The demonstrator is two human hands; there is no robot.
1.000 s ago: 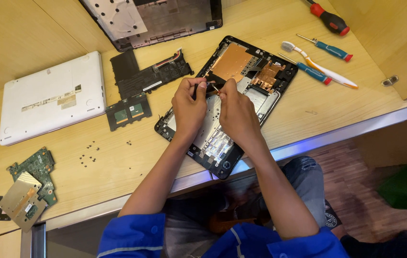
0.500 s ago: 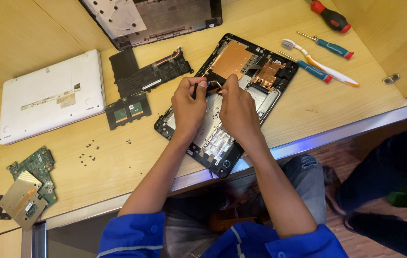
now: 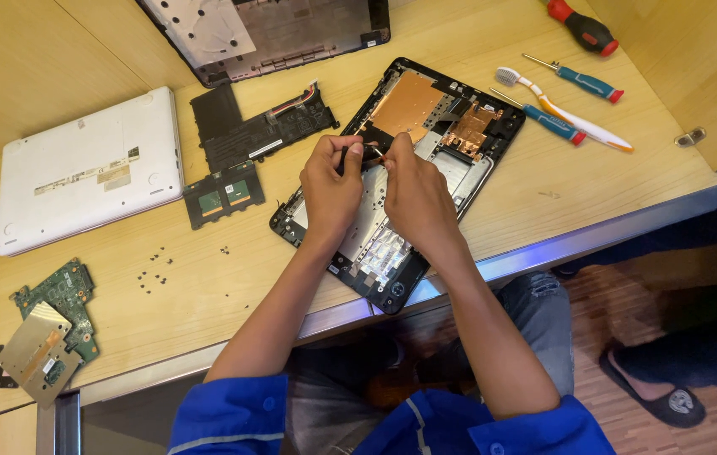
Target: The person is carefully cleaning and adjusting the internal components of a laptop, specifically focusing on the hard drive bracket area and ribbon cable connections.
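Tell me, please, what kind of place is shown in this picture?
Probably an electronics repair bench. Both hands, left hand and right hand, work inside an opened laptop base on a wooden table. Nearby lie screwdrivers, loose screws and a green circuit board.

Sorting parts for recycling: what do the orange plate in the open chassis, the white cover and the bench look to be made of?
Orange plate: likely copper foil or sheet, matte metallic orange sheen. White cover: looks like matte plastic, rounded corners, moulded feet. Bench: light wood or wood-look laminate, faint grain; cannot tell which. Both hands work at the plate's edge.
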